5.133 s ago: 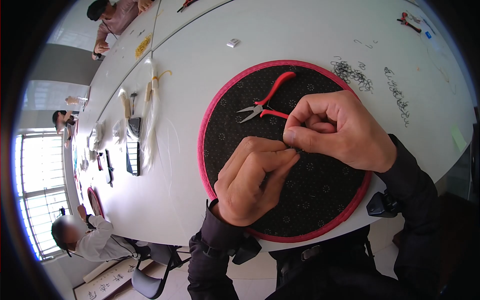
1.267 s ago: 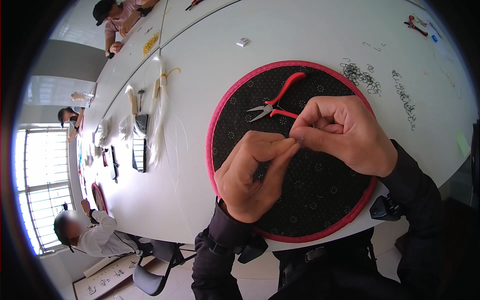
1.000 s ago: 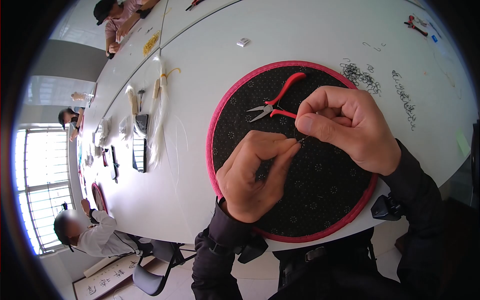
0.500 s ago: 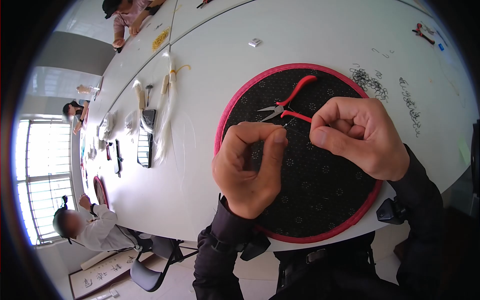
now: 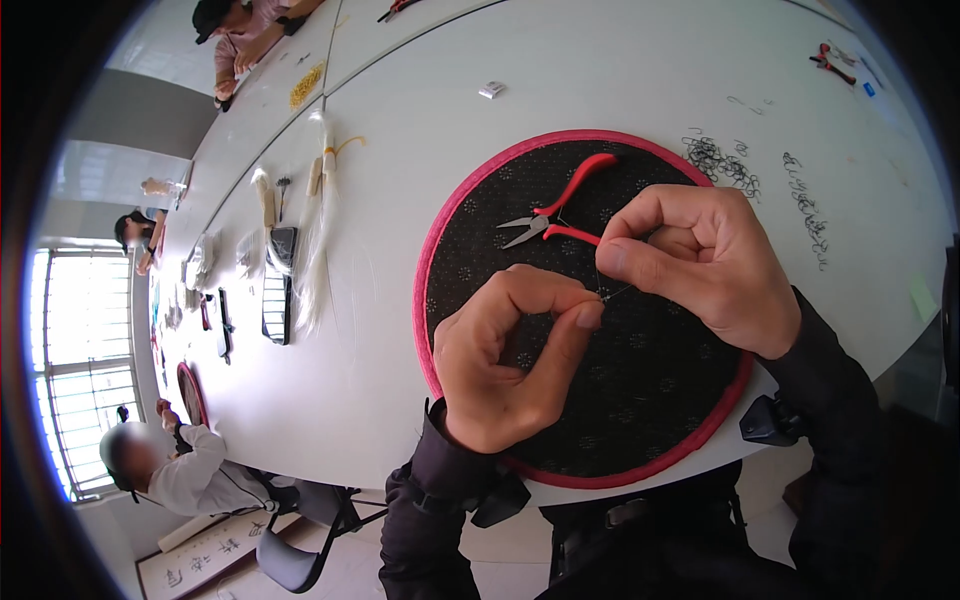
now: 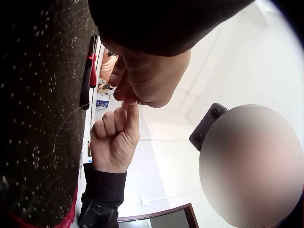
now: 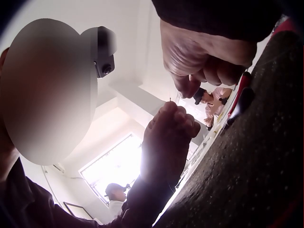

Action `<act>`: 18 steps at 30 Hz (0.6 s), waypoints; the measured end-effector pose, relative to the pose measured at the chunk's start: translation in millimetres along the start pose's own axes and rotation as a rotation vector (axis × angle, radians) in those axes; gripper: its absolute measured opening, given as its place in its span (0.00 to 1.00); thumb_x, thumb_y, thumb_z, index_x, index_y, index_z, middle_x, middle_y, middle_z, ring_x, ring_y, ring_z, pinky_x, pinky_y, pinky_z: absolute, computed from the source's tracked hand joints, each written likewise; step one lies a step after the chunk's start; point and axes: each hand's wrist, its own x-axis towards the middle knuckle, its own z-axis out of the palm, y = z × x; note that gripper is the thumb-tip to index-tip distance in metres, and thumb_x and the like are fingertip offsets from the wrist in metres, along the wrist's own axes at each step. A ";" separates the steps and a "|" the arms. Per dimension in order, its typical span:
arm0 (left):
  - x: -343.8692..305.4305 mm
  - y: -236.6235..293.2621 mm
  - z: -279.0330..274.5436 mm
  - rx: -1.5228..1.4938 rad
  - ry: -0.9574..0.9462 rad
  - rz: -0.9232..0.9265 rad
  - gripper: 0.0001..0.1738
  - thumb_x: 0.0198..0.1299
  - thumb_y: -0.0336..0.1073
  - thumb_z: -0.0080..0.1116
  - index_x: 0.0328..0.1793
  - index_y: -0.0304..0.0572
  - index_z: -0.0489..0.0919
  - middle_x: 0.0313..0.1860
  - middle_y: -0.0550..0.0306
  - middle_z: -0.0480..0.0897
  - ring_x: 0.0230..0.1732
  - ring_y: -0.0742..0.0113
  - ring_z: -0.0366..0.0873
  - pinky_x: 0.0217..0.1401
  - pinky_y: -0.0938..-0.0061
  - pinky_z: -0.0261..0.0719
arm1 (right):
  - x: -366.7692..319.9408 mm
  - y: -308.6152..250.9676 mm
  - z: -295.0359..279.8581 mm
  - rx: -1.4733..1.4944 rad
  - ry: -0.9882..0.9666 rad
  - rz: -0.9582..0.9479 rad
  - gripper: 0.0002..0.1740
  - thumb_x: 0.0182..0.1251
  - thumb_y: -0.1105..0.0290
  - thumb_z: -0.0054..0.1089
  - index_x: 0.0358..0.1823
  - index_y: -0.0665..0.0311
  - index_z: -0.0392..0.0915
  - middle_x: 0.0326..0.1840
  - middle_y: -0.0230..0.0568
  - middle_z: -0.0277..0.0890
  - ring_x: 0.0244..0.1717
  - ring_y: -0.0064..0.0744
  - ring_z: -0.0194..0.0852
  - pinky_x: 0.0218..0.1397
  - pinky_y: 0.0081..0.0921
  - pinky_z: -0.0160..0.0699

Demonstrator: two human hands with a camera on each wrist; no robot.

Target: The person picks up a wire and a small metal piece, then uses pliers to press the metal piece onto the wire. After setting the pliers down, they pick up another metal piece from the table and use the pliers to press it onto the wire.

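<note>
In the head view my left hand (image 5: 510, 365) pinches a small fish hook (image 5: 604, 297) between thumb and forefinger, most of it hidden by the fingertips. A thin pin-like tip (image 7: 170, 99) pokes up from those fingertips in the right wrist view. My right hand (image 5: 705, 265), just to the right, pinches a fine clear fishing line (image 5: 622, 290) that runs to the hook. A loose stretch of line (image 6: 56, 137) curves over the dark mat in the left wrist view. Both hands are over the round black mat (image 5: 640, 420) with a red rim. Red-handled pliers (image 5: 580, 185) lie on it, jaws spread.
Piles of dark fish hooks (image 5: 720, 165) and a row of hooks (image 5: 805, 210) lie right of the mat. A small white box (image 5: 491, 90) stands beyond it. Bundles of pale line (image 5: 318, 230) and a phone (image 5: 277, 300) lie left. Other people sit around the table.
The hands were together at the fingertips; the right hand drew away up and right. The left hand rose briefly with the hook, then came back down beside the right fingertips. The pliers stayed put.
</note>
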 end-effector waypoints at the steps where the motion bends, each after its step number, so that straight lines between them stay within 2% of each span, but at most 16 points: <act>1: 0.5 0.5 -0.5 0.011 -0.021 0.001 0.08 0.57 0.18 0.66 0.39 0.36 0.80 0.35 0.55 0.86 0.37 0.71 0.84 0.43 0.78 0.80 | 0.0 0.5 0.6 0.012 -0.003 -0.005 0.06 0.70 0.71 0.65 0.38 0.66 0.81 0.16 0.16 0.64 0.19 0.02 0.53 0.24 0.12 0.48; 5: 2.4 0.4 -2.5 0.088 -0.137 0.057 0.05 0.62 0.17 0.58 0.40 0.31 0.76 0.35 0.50 0.84 0.36 0.69 0.80 0.43 0.76 0.77 | 1.1 5.0 0.7 0.028 -0.018 -0.041 0.07 0.70 0.70 0.66 0.39 0.68 0.80 0.17 0.17 0.65 0.19 0.03 0.53 0.24 0.13 0.49; 7: 2.2 1.4 -1.3 0.089 -0.144 0.039 0.05 0.60 0.16 0.59 0.39 0.31 0.76 0.34 0.50 0.84 0.36 0.68 0.80 0.44 0.75 0.77 | 1.6 6.2 0.4 0.029 -0.034 -0.065 0.09 0.71 0.70 0.66 0.41 0.71 0.80 0.17 0.19 0.66 0.19 0.05 0.53 0.23 0.15 0.50; 14: 1.5 1.2 0.2 0.116 -0.168 0.056 0.08 0.58 0.15 0.61 0.40 0.31 0.77 0.34 0.51 0.84 0.35 0.67 0.81 0.42 0.75 0.78 | 1.7 3.4 -1.8 0.011 -0.048 -0.045 0.07 0.69 0.70 0.67 0.39 0.67 0.80 0.17 0.17 0.65 0.19 0.03 0.53 0.25 0.11 0.51; 18: 1.9 -1.3 0.8 0.151 -0.114 0.164 0.09 0.56 0.15 0.64 0.39 0.32 0.78 0.34 0.51 0.84 0.34 0.66 0.82 0.39 0.76 0.79 | 2.7 8.2 -1.0 -0.026 -0.048 -0.021 0.09 0.70 0.70 0.67 0.39 0.69 0.81 0.15 0.18 0.62 0.18 0.05 0.51 0.23 0.14 0.50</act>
